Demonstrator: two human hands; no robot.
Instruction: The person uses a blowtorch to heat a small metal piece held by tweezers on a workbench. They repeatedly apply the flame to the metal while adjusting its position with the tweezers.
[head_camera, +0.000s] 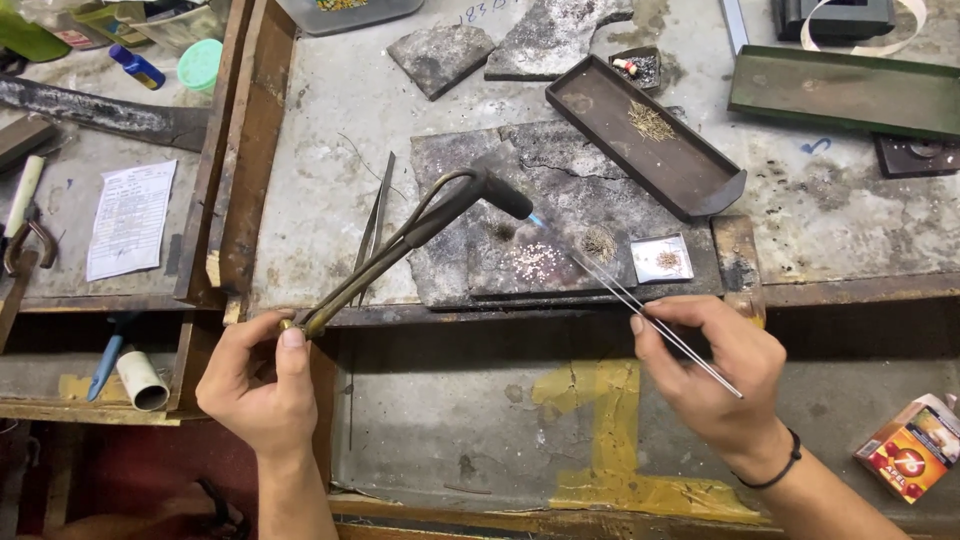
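A grey tabletop (330, 130) carries a scorched slab (560, 215) and a long dark tray (645, 135). A brass torch (420, 225) is held in the closed grip of the left hand (255, 385), its small blue flame over the slab. Thin tweezers (650, 320) are pinched by the right hand (715, 370), tips near tiny pale pieces (535, 262)

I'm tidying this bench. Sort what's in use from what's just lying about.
In use:
left hand holding the torch
right hand holding tweezers
slab with small bits by the flame

Lying about:
dark tray
spare tweezers
paper
green lid
small box
green tray
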